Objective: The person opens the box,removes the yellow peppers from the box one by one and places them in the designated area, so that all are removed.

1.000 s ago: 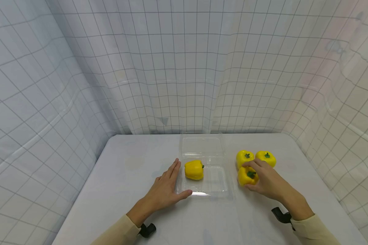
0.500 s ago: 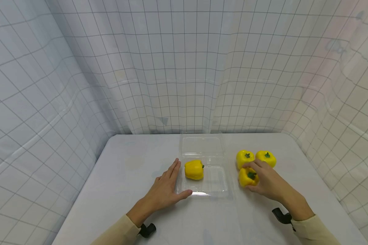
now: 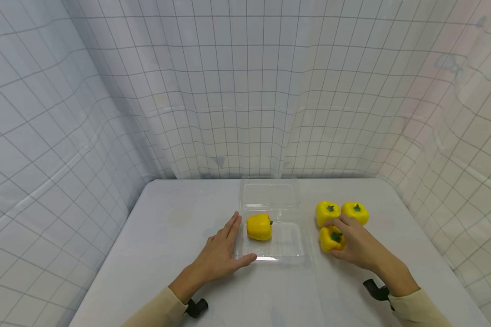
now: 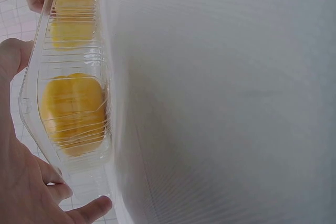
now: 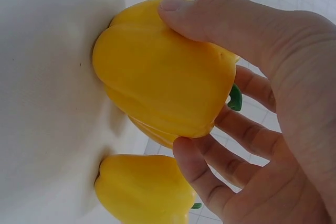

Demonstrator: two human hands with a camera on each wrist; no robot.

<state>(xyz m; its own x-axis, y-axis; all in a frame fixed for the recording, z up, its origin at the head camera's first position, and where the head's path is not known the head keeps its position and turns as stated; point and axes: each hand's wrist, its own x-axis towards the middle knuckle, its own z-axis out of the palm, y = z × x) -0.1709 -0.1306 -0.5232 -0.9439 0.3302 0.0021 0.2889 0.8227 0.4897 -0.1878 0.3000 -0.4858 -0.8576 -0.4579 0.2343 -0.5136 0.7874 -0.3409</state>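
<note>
A clear plastic clamshell container (image 3: 286,240) lies with its lid folded back, and one yellow bell pepper (image 3: 259,227) sits on its side in the left of the base. My left hand (image 3: 218,254) rests at the container's left front corner, fingers straight and thumb along the front edge. To the right, my right hand (image 3: 358,240) grips another yellow bell pepper (image 5: 163,72) between thumb and fingers, its green stem up. Behind that hand stand two more yellow bell peppers, the left one (image 3: 326,212) and the right one (image 3: 355,212).
A white-covered table (image 3: 176,213) bears everything. White curtains with a grid pattern (image 3: 262,113) hang behind it and on both sides. Black wrist mounts (image 3: 376,289) sit at both sleeves.
The gripped pepper has shifted slightly right and toward the front edge, with my right hand around it. My left hand, the container and the other peppers stay in place.
</note>
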